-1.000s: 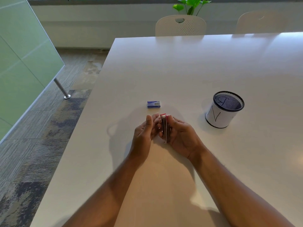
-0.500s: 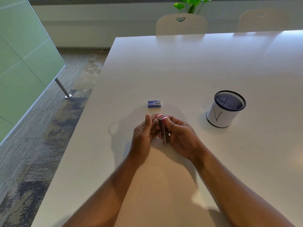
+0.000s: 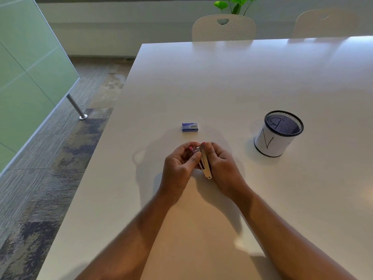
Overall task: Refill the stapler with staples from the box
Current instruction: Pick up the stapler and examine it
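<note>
A small stapler (image 3: 205,164) with pink ends and a pale metal rail stands on edge on the white table (image 3: 232,81), held between both hands. My right hand (image 3: 223,166) cups it from the right. My left hand (image 3: 181,164) pinches its far, pink end, which has swung away from the rail. A small blue staple box (image 3: 190,127) lies closed on the table just beyond my hands, not touched.
A black mesh cup (image 3: 277,136) wrapped in white paper stands to the right of my hands. Two white chairs (image 3: 223,28) sit at the table's far edge. The table's left edge drops to carpeted floor beside a green glass partition (image 3: 26,63).
The stapler's halves have parted: my left fingers have pulled the pink end leftward, and the metal rail now shows. Both hands stay in the same spot.
</note>
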A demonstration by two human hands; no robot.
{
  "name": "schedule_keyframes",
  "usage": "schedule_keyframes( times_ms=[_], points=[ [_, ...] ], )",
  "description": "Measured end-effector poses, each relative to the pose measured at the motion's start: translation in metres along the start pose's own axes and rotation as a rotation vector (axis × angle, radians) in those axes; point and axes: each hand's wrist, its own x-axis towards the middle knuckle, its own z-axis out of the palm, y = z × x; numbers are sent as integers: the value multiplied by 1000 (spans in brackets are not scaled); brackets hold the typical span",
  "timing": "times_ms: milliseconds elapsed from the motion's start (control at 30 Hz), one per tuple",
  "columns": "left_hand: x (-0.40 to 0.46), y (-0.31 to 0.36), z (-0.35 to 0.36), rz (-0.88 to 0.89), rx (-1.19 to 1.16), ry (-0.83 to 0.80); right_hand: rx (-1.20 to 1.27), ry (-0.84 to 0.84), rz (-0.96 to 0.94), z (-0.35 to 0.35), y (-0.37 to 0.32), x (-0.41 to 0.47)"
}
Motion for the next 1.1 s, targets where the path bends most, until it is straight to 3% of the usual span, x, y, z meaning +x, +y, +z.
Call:
schedule_keyframes(
  times_ms=[267,367,667,1100],
  points=[
    [0,-2,-1,-26,-21,47,-141,33,-102,-4,-5,-6],
    [0,-1,0,-43,-19,70,-82,56,-132,-7,-4,-6],
    [6,7,-6,-124,-112,-52,-22,-78,-150,-19,7,-4],
    [2,1,-5,-108,-135,-136,-102,-50,-175,-18,6,-9]
  ],
)
